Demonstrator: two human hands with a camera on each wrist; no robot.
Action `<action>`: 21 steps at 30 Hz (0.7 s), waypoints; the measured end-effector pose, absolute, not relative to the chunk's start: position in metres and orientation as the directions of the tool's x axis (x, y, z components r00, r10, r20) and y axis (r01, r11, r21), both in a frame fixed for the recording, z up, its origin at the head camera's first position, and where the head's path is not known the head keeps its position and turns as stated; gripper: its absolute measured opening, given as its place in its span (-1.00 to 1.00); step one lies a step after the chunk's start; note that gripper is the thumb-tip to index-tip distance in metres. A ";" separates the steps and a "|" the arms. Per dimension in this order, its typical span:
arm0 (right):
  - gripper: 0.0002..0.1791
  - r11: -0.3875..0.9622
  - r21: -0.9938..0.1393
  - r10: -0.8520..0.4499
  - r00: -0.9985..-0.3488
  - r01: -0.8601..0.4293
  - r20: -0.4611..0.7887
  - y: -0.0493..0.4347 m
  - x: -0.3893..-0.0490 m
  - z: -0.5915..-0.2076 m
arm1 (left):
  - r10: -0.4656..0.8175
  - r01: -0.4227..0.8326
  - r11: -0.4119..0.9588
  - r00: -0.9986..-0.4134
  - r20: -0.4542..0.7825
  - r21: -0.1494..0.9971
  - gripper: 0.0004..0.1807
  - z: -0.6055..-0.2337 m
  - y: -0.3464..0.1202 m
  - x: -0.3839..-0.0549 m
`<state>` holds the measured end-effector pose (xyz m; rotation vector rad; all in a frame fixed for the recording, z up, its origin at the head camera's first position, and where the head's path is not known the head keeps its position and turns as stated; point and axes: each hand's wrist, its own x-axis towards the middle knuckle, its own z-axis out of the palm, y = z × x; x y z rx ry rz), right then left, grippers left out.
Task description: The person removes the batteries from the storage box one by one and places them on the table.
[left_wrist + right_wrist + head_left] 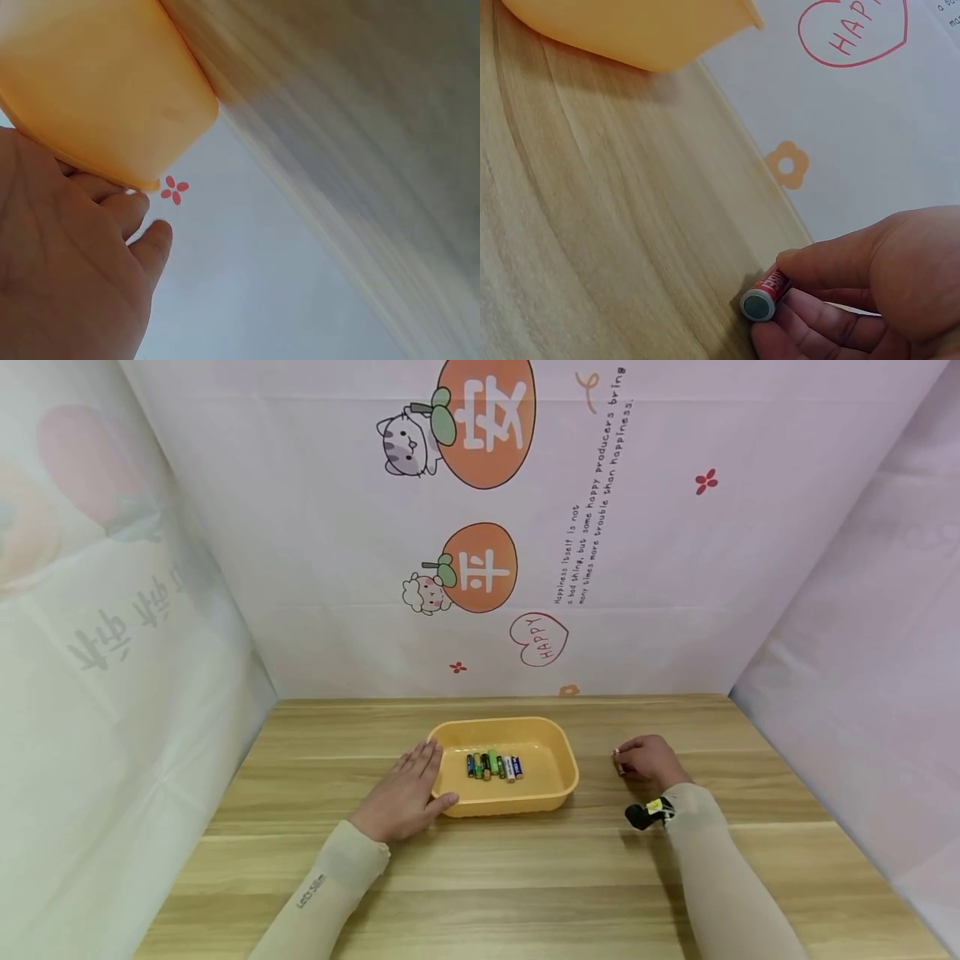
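A yellow plastic tray (pixel 551 793) stands on the table, with several batteries (pixel 492 766) in a side-by-side row on its floor. My left hand (pixel 403 789) rests along the tray's left rim, fingers fairly straight and thumb over the near corner. In the left wrist view this hand (pixel 71 247) lies against the tray's edge (pixel 112 97). To the right of the tray, my right hand (pixel 648 760) pinches a red battery (pixel 765 296) between thumb and fingers, close to the tabletop. The battery's flat end faces the right wrist camera; fingers hide part of its body.
The wood-grain table (pixel 480 885) meets a printed white backdrop (pixel 337 568) behind the tray. White sheets (pixel 862 677) hang at both sides. A small black device (pixel 642 816) is strapped at the right wrist.
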<state>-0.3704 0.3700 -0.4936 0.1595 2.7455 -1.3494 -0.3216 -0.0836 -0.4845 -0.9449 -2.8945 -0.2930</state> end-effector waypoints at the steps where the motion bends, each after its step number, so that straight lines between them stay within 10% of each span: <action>1: -0.71 0.615 -0.778 0.062 -0.991 0.128 -0.115 0.370 -0.370 -0.493 | 0.582 0.598 0.786 -0.801 0.142 0.155 -0.07 -0.485 -0.084 -0.322; 21: -0.77 0.646 -0.739 0.124 -0.982 0.189 -0.143 0.366 -0.368 -0.493 | 0.630 0.648 0.757 -0.758 0.167 0.085 -0.01 -0.489 -0.087 -0.324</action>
